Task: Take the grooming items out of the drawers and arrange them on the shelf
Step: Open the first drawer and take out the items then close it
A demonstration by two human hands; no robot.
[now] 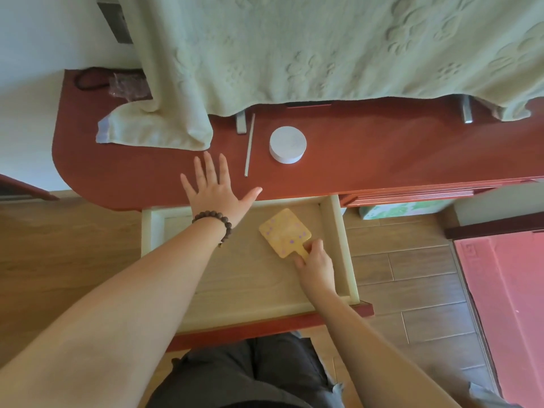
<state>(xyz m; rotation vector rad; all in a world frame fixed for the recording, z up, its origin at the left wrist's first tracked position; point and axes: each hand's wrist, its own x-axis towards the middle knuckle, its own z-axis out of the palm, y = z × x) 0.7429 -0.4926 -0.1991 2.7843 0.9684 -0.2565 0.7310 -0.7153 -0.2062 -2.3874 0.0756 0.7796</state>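
L hand point(216, 189) flat on red shelf point(382, 148); R hand point(316, 267) pinches yellow brush point(284, 232) handle in open drawer point(235, 278).

A pale green towel point(323, 48) hangs at twelve o'clock, its corner resting on the red desk point(382, 160). A pink mat point(506, 290) lies on the wooden floor point(412, 275) at four o'clock.

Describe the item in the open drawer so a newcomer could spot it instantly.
Below the red shelf, the pale drawer stands pulled open. In it lies a yellow hand mirror with purple dots, its short handle pinched by the right hand. It's the drawer's only visible item.
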